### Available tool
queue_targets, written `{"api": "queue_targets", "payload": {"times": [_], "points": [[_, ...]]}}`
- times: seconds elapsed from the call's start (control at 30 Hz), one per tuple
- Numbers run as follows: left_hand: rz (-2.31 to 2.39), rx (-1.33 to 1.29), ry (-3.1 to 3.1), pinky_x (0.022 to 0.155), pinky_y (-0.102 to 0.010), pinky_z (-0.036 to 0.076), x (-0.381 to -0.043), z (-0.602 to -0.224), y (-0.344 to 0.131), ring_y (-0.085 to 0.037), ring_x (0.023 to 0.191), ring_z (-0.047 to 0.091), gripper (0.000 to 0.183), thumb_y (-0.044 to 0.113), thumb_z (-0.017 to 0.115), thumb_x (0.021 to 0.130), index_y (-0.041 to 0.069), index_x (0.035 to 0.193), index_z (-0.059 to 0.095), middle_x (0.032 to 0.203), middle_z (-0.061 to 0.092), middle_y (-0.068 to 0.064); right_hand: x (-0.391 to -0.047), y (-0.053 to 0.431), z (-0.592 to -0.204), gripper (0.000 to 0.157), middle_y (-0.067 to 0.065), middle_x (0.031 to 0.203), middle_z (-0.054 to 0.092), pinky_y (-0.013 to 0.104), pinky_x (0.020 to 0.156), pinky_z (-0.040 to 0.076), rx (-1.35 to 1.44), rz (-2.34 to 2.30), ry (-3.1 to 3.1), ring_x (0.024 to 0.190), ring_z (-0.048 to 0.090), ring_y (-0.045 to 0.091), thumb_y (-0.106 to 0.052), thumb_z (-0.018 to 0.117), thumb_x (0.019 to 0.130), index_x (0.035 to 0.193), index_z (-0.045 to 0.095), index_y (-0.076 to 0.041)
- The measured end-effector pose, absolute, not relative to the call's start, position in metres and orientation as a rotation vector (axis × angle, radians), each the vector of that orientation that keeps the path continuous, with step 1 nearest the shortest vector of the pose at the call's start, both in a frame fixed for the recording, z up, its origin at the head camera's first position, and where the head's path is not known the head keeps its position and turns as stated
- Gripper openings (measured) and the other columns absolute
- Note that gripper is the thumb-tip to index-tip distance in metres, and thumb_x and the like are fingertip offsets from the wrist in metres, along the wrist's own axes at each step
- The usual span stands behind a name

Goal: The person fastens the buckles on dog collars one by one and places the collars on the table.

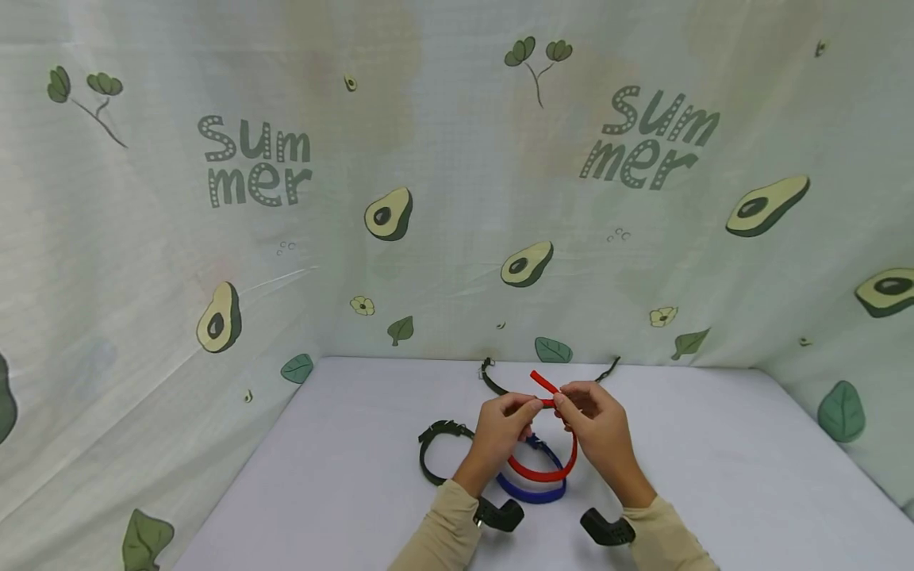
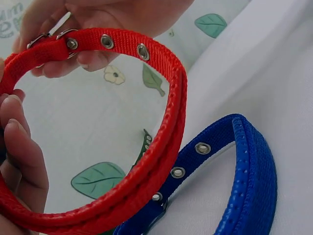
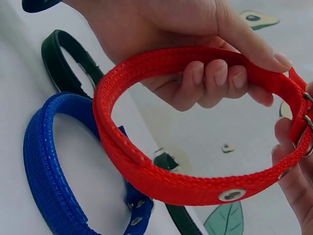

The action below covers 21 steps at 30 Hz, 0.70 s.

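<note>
Both hands hold a red collar, bent into a loop above the table. My left hand pinches the strap between thumb and fingers near the buckle. My right hand grips the other side of that part, the red strap's free end sticking up beside its fingers. The metal buckle has strap through it in the left wrist view, and metal eyelets line the band. Behind the red loop lies a blue collar, closed in a ring.
A dark green collar forms a ring on the white table, left of the blue one. Another dark collar lies farther back, partly hidden by the hands. A printed cloth hangs behind the table.
</note>
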State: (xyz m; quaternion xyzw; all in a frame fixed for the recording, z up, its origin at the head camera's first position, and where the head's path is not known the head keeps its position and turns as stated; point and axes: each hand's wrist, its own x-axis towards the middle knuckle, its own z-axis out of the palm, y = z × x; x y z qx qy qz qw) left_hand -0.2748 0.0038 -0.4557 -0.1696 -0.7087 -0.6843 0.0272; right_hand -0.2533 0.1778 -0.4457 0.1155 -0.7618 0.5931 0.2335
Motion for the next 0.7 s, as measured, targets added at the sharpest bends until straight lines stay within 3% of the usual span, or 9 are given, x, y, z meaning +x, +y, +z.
{"api": "queue_targets", "payload": {"times": [0.13, 0.3, 0.53, 0.7], "points": [[-2.107, -0.541, -2.2, 0.061, -0.023, 0.048, -0.275, -0.457, 0.002, -0.013, 0.067, 0.055, 0.025, 0.04, 0.07, 0.094, 0.017, 0.103, 0.075, 0.079, 0.06, -0.009, -0.254, 0.179, -0.446, 0.025, 0.002, 0.089, 0.071, 0.029, 0.059, 0.055, 0.404, 1.544, -2.102, 0.068, 0.064, 0.025, -0.018, 0.071, 0.095, 0.12, 0.068, -0.014], [-2.063, -0.522, -2.279, 0.062, -0.024, 0.047, -0.274, -0.46, 0.001, -0.013, 0.068, 0.055, 0.023, 0.039, 0.071, 0.094, 0.018, 0.103, 0.075, 0.08, 0.061, -0.012, -0.254, 0.183, -0.449, 0.034, 0.005, 0.109, 0.07, 0.027, 0.063, 0.056, 0.513, 1.459, -2.127, 0.072, 0.068, 0.017, -0.007, 0.068, 0.095, 0.129, 0.067, -0.013], [-2.004, -0.53, -2.329, 0.064, -0.03, 0.049, -0.275, -0.455, 0.004, -0.013, 0.07, 0.057, 0.024, 0.041, 0.071, 0.093, 0.02, 0.103, 0.075, 0.079, 0.062, 0.0, -0.256, 0.19, -0.444, 0.045, 0.006, 0.098, 0.069, 0.027, 0.06, 0.056, 0.593, 1.364, -2.165, 0.067, 0.069, 0.016, 0.005, 0.063, 0.092, 0.133, 0.065, -0.013], [-1.935, -0.543, -2.35, 0.062, -0.027, 0.049, -0.275, -0.455, 0.001, -0.012, 0.069, 0.058, 0.024, 0.041, 0.071, 0.093, 0.019, 0.103, 0.076, 0.079, 0.063, 0.001, -0.255, 0.187, -0.444, 0.045, 0.006, 0.104, 0.066, 0.03, 0.061, 0.057, 0.562, 1.411, -2.175, 0.069, 0.071, 0.016, 0.005, 0.06, 0.092, 0.134, 0.065, -0.012]]}}
